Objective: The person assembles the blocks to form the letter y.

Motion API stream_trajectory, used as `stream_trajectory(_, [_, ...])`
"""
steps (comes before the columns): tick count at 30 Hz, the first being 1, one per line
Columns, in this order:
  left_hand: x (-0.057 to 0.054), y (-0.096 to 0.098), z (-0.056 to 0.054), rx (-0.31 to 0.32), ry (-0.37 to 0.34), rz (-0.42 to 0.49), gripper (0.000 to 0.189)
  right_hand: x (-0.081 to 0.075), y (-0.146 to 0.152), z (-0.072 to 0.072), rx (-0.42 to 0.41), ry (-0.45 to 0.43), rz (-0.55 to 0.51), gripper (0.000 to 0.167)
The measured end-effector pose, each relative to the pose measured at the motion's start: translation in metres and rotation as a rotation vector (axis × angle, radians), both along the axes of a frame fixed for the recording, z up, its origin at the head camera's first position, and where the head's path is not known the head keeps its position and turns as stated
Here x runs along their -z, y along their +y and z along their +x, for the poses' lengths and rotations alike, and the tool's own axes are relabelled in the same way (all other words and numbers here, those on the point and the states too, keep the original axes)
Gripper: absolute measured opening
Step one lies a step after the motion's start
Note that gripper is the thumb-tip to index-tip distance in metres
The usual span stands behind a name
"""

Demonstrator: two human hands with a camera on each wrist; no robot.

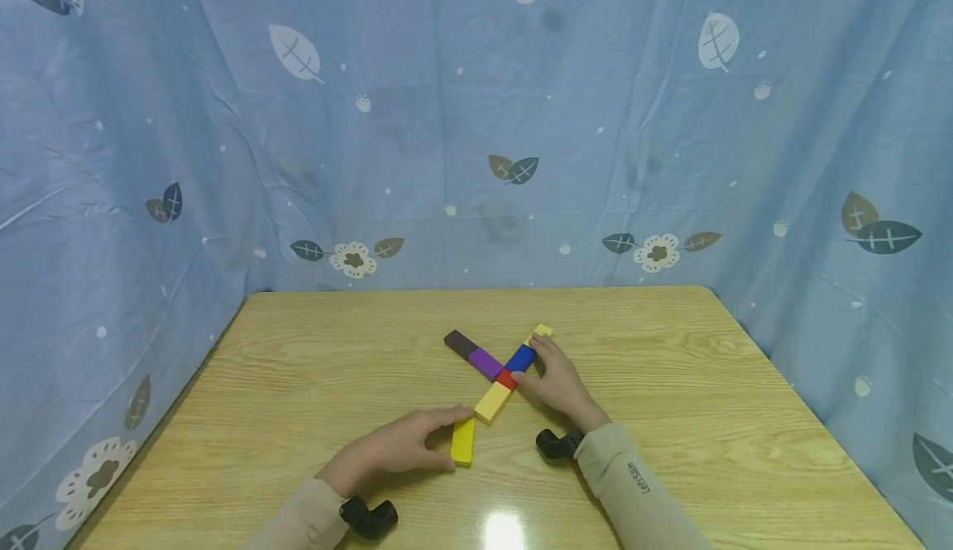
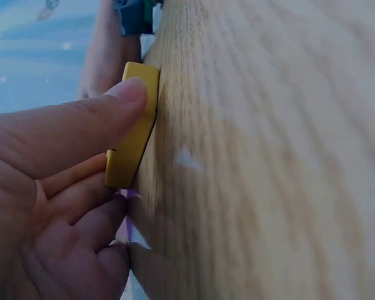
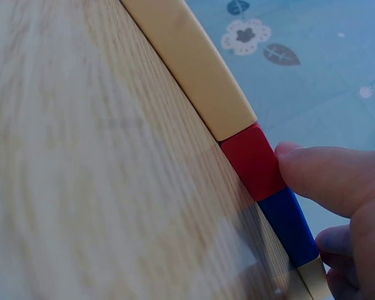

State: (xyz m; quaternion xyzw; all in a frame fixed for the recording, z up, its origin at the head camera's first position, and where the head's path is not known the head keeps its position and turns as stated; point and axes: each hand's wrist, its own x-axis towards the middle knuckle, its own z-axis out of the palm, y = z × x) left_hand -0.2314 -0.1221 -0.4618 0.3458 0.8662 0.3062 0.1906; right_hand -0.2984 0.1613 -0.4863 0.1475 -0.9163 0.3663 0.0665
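Note:
My left hand [image 1: 405,447] pinches a bright yellow block [image 1: 462,444], thumb at its near part and fingers by its far end. In the left wrist view the thumb lies across this yellow block [image 2: 137,125], low against the wood. Just beyond it, a slanting row runs away from me: a pale yellow block [image 1: 492,402], a red block [image 1: 506,378], a blue block [image 1: 521,358] and another yellow block [image 1: 543,331]. Over that row reaches my right hand [image 1: 558,380], thumb tip at the red block [image 3: 253,162], fingertips at the farthest yellow block.
A purple block [image 1: 486,364] and a dark block [image 1: 461,343] form an arm branching to the far left from near the red block. All lie on a wooden table [image 1: 335,351]. Blue patterned curtains [image 1: 439,136] hang behind and at both sides.

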Motion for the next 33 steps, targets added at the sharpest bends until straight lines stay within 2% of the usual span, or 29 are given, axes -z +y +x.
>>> stream_trajectory(16, [-0.01, 0.005, 0.003, 0.004, 0.025, -0.109, 0.07, -0.001, -0.001, 0.001, 0.002, 0.0, 0.006, 0.073])
stream_trajectory(25, [-0.012, 0.008, 0.002, -0.006, 0.03, -0.114, 0.065, -0.001, -0.001, 0.001, 0.006, -0.005, -0.006, 0.074])
stream_trajectory(33, [-0.009, 0.009, 0.002, -0.023, 0.031, -0.087, 0.061, 0.0, 0.0, 0.002, 0.005, -0.027, -0.002, 0.075])
